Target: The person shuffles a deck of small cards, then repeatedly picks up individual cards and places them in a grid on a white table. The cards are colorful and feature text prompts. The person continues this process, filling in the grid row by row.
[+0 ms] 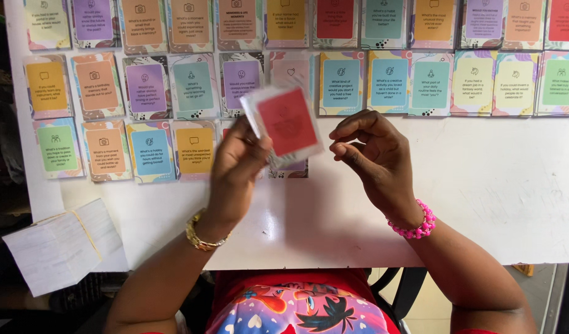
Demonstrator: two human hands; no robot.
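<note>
Item: red-faced card [287,122], rectangular with a pale border, motion-blurred. Position: held above the near middle of the white worktop [482,185], just below the second row of laid-out cards. It is gripped by the left hand [238,170], whose fingers are closed on the card's lower left edge. The right hand [374,148] is just beside the card's right edge, fingers curled with fingertips pinched together; whether it touches the card cannot be told, and it holds nothing visible.

Risk, as a judgement: the grip takes only one edge of the card, so a quick flick could let it slip and drop onto the rows, knocking neighbours out of line. A further card [288,167] with a patterned border lies partly hidden under the held one, and a wrist sweeping low could shift it.

Surroundings: card rows [383,83], three deep at the left and two deep at the right, edge to edge. Each card is a rounded rectangle with a coloured centre panel in orange, teal, purple, yellow, green or red, inside a pastel patterned border, with a small icon above lines of text. White box [61,244], open-flapped with a yellow edge, overhangs the worktop's near left corner. Gold bracelet [201,238] on the left wrist; pink bead bracelet [414,226] on the right.
</note>
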